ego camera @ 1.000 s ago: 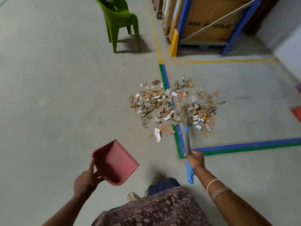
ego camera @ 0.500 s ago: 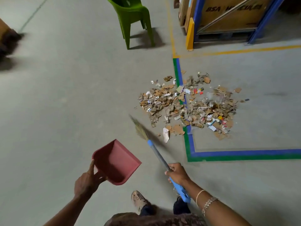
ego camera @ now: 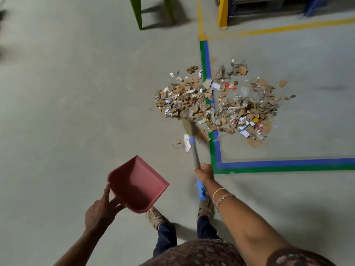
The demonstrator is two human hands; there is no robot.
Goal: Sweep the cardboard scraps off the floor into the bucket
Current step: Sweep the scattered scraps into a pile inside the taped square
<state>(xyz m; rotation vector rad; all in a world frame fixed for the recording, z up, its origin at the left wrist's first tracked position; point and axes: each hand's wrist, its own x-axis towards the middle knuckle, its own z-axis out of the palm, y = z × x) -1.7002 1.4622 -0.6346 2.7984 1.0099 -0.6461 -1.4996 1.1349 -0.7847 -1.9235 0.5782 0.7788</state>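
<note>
A pile of cardboard scraps (ego camera: 217,104) mixed with paper bits lies on the grey floor, straddling a green and blue tape line (ego camera: 213,146). My right hand (ego camera: 204,172) grips a broom (ego camera: 195,154) with a blue and grey handle. Its blurred bristles touch the near left edge of the pile. My left hand (ego camera: 101,210) holds a red dustpan (ego camera: 138,184) by its back rim, above the floor and to the left of the broom, with nothing in it. No bucket is in view.
Green chair legs (ego camera: 140,12) stand at the top centre. A yellow post (ego camera: 223,12) and a pallet rack base sit at the top right behind a yellow floor line (ego camera: 278,28). My feet (ego camera: 155,217) are just below the dustpan.
The broom swung from the pile out to the left and has come back right, its bristles now at the pile's near left edge. The view tilted down. The dustpan stayed put.
</note>
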